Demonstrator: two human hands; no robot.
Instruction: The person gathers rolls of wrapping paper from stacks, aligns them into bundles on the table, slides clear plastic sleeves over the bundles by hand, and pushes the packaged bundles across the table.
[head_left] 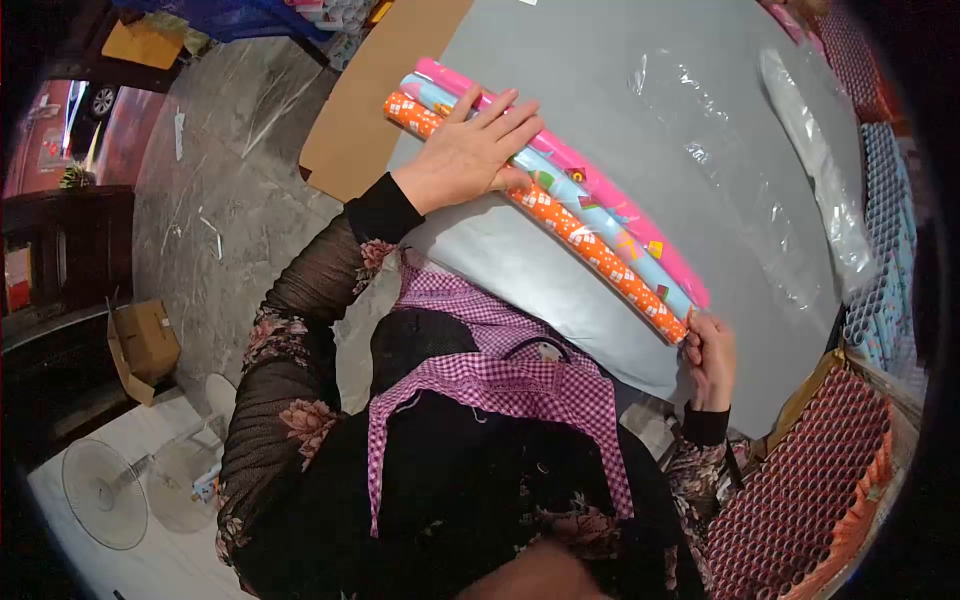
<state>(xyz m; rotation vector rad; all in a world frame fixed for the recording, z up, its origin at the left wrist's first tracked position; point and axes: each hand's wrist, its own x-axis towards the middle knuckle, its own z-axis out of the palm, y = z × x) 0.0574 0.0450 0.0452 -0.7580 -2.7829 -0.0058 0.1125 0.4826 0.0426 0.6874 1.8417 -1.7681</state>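
Three wrapping paper rolls lie side by side across the grey tabletop: a pink roll (600,193), a light blue patterned roll (575,206) and an orange roll with white prints (580,238). Spread fingers of my left hand (470,150) lie flat across their upper left part, the thumb by the orange roll. At the lower right ends, my right hand (710,355) is closed with curled fingers against the rolls' tips. What its fingertips pinch there is partly hidden.
Clear plastic sleeves (815,160) lie on the grey table (560,50) at the right. Cardboard (375,90) borders its left edge. A box of many red rolls (800,480) stands at lower right, blue rolls (885,230) above it. A fan (105,495) is at lower left.
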